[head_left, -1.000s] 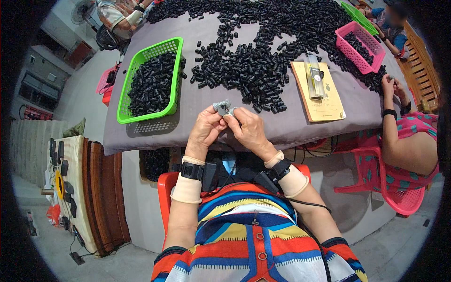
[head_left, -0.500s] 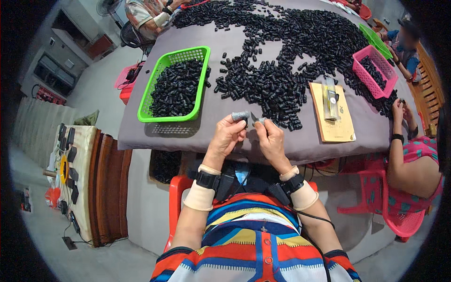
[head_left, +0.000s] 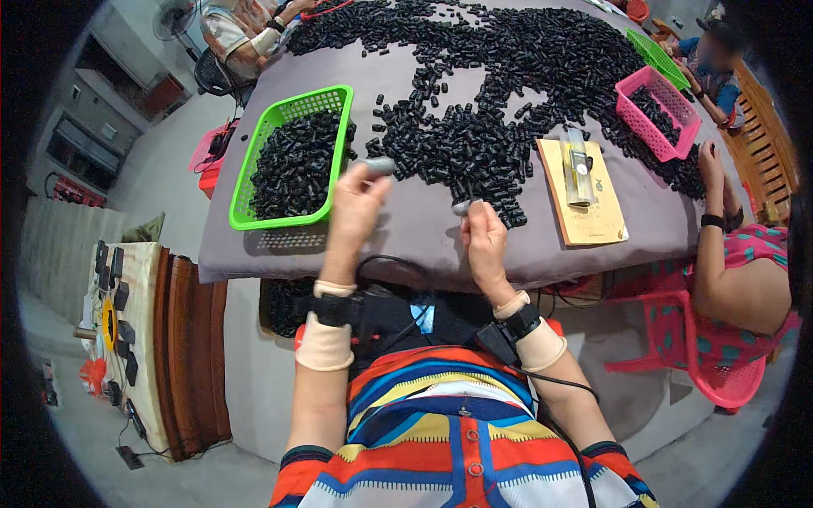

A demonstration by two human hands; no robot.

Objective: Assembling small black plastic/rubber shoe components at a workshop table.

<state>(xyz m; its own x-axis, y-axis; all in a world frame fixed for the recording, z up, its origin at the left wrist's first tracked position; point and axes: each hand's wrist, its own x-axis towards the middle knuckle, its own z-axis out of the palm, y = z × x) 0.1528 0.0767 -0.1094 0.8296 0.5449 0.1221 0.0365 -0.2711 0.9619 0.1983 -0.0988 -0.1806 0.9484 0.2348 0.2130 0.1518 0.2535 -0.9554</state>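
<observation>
Grey cloth covers the long work table (head_left: 423, 224), and a wide heap of small black tube-shaped plastic pieces (head_left: 500, 93) spreads across most of it. On the person's left side of the table stands a bright green slotted plastic basket (head_left: 254, 173), rectangular and nearly full of the same black pieces. Near the table's right edge sits a smaller pink plastic basket (head_left: 656, 114), also holding black pieces, and past it a second green basket (head_left: 656, 55) lies at the far corner. Between the heap and the pink basket rests a flat yellow rectangular card (head_left: 593, 216) with dark print too small to make out; a narrow clear packet (head_left: 578, 165) lies lengthwise on its upper part.

Raised just beside the green basket's near right corner, the left hand (head_left: 356, 207) pinches a small grey cylindrical part (head_left: 379, 165) at its fingertips. The right hand (head_left: 484, 241) hovers at the near edge of the heap, fingers curled narrowly round a small pale grey piece (head_left: 463, 206). Both wrists wear beige bands with black straps.

To the right, another person in a pink patterned top (head_left: 745, 296) reaches a hand toward the table's edge.
</observation>
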